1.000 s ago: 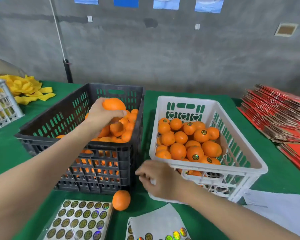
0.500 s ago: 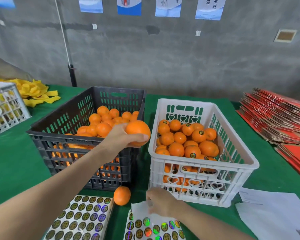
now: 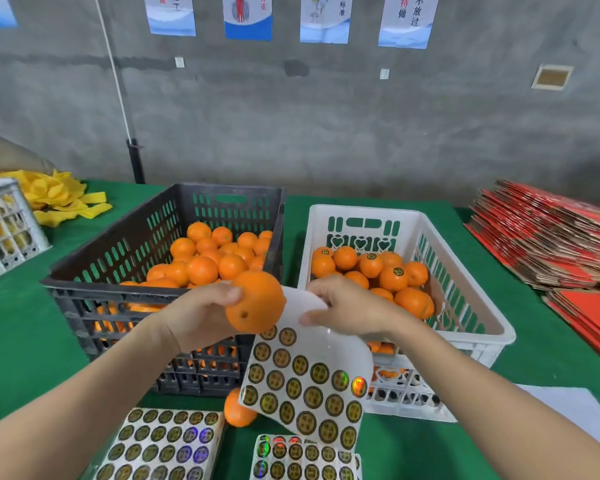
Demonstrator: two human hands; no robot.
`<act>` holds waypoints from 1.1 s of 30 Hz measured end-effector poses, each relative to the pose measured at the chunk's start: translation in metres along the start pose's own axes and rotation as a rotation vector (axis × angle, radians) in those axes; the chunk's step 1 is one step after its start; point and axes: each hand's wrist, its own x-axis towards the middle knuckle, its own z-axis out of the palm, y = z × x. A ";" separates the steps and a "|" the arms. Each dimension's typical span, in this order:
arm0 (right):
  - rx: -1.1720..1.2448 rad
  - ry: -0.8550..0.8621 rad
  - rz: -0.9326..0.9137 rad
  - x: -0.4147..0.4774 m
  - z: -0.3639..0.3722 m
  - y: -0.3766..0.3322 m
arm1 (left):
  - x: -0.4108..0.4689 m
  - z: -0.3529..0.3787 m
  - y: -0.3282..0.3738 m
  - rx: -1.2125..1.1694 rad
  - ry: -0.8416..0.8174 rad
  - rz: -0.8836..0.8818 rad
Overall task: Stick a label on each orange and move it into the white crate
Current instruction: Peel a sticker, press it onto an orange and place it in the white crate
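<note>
orange (image 3: 255,303) held by left hand (image 3: 194,317) | right hand (image 3: 347,311) pinches label sheet (image 3: 305,386)

Green tabletop (image 3: 25,327), as I see it on the head feed. Black crate (image 3: 160,237) sits left of centre with oranges inside. White crate (image 3: 361,211) is just beside it on the right, holding labelled oranges. One loose orange (image 3: 236,415) lies just in front of the black crate's near wall. At the near edge are the left sticker sheet (image 3: 163,445) and the centre sticker sheet (image 3: 305,459). White paper (image 3: 568,403) lies near right. Flattened red cartons (image 3: 548,244) are stacked far right. Yellow foam nets (image 3: 59,199) are far left, beside a pale crate (image 3: 4,230) cut off by the frame.
</note>
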 end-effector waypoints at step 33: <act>-0.182 0.762 -0.376 -0.007 0.052 0.016 | 0.019 0.014 0.004 -0.648 -0.189 -0.370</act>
